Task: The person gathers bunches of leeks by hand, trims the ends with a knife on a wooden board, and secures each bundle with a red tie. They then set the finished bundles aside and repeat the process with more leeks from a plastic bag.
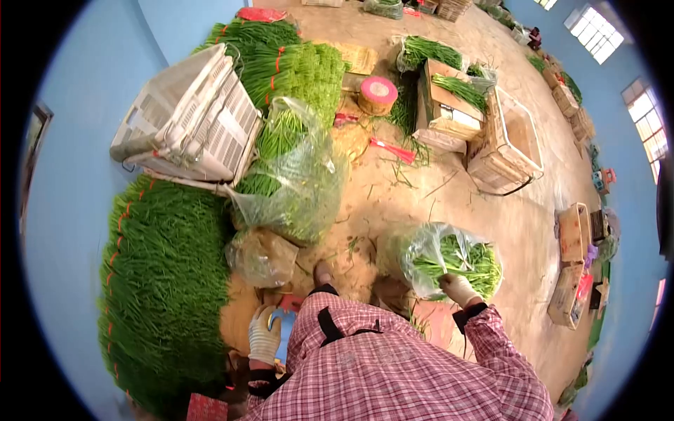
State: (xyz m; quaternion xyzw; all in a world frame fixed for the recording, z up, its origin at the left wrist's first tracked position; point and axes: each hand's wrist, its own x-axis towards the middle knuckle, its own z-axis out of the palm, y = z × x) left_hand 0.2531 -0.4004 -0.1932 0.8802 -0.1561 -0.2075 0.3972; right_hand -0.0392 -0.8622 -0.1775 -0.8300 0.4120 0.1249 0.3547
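Two gloved hands: left hand [264, 338] at 7 o'clock, right hand [458, 288] at 4 o'clock. Three clear plastic bags: one of green stalks [449, 259] at the right hand, one large [295, 175] at centre, one small [261, 257] below it. One white crate [189, 116] at 10 o'clock. One pink tape roll [378, 92] at 12 o'clock.

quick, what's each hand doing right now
Left hand: gloved, resting on a blue object; grip cannot be told.
Right hand: gloved, closed on the edge of the clear bag of green stalks.
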